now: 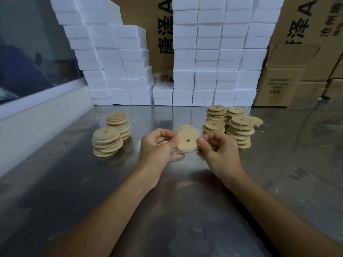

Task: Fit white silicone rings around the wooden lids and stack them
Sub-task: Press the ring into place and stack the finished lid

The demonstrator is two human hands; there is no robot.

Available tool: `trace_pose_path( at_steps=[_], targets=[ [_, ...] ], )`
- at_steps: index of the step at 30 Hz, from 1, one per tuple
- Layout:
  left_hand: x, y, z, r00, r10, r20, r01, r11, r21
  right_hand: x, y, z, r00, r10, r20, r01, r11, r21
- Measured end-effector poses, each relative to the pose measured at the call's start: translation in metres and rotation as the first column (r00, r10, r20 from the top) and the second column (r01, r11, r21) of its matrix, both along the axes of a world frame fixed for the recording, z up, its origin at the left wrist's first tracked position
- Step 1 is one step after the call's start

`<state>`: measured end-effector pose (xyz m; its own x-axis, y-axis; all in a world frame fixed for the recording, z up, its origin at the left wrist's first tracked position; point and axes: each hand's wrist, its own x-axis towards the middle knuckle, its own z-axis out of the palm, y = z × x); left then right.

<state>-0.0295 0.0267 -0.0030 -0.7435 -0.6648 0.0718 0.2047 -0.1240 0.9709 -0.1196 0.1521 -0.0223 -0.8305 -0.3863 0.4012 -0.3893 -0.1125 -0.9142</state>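
From the head camera, both hands are up over the scuffed steel table [74, 182], sharing 1 round, pale wooden lid with a small centre hole [187, 140], tilted toward us. The left hand [157, 145] pinches its left rim between thumb and curled fingers; the right hand [219, 151] pinches the right rim the same way. A thin white silicone ring [194, 150] peeks out along the lower edge, seemingly only partly seated. That lid looks light and rigid, smooth-faced, best held by the rim as now; the ring looks soft and stretchy, likely to roll off if let go. 2 stacks of ringed lids [111, 134] stand to the left, bare wooden lid stacks [232, 125] to the right, white foam blocks [204, 62] behind.
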Motion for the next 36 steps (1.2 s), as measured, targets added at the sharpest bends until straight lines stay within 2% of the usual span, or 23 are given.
trace_pose_path(
  at_steps=[3, 6, 9, 14, 16, 21, 29, 36],
  targets=[
    [0.001, -0.004, -0.001, 0.998, 0.055, 0.018, -0.050, 0.978, -0.203, -0.001, 0.003, 0.001, 0.953, -0.069, -0.296, 0.116, 0.983, 0.143],
    [0.001, -0.004, -0.003, 0.999, 0.050, 0.009, -0.042, 0.917, -0.398, 0.002, 0.005, 0.001, 0.878, -0.090, -0.469, 0.185, 0.969, 0.162],
    [0.000, -0.006, -0.005, 0.999, 0.036, -0.010, -0.037, 0.905, -0.424, 0.004, 0.004, 0.001, 0.856, -0.099, -0.507, 0.184, 0.976, 0.120],
    [-0.001, -0.006, -0.008, 0.999, 0.037, 0.001, -0.031, 0.856, -0.515, 0.003, 0.002, -0.001, 0.907, -0.001, -0.422, 0.073, 0.985, 0.154],
    [-0.001, -0.006, -0.009, 1.000, 0.027, 0.009, -0.019, 0.870, -0.493, 0.002, 0.001, -0.001, 0.938, 0.016, -0.345, 0.043, 0.986, 0.163],
    [0.000, -0.004, -0.006, 1.000, 0.009, -0.007, -0.011, 0.931, -0.364, 0.003, -0.002, 0.004, 0.973, -0.029, -0.231, 0.045, 0.997, 0.067],
    [0.003, -0.002, 0.003, 1.000, -0.013, 0.006, 0.013, 0.996, -0.087, 0.005, 0.000, 0.005, 0.983, -0.010, -0.183, 0.023, 0.997, 0.071],
    [0.005, 0.004, 0.007, 0.997, -0.071, 0.013, 0.071, 0.997, 0.028, 0.001, -0.001, 0.003, 0.989, -0.005, -0.146, 0.009, 1.000, 0.028]
  ],
)
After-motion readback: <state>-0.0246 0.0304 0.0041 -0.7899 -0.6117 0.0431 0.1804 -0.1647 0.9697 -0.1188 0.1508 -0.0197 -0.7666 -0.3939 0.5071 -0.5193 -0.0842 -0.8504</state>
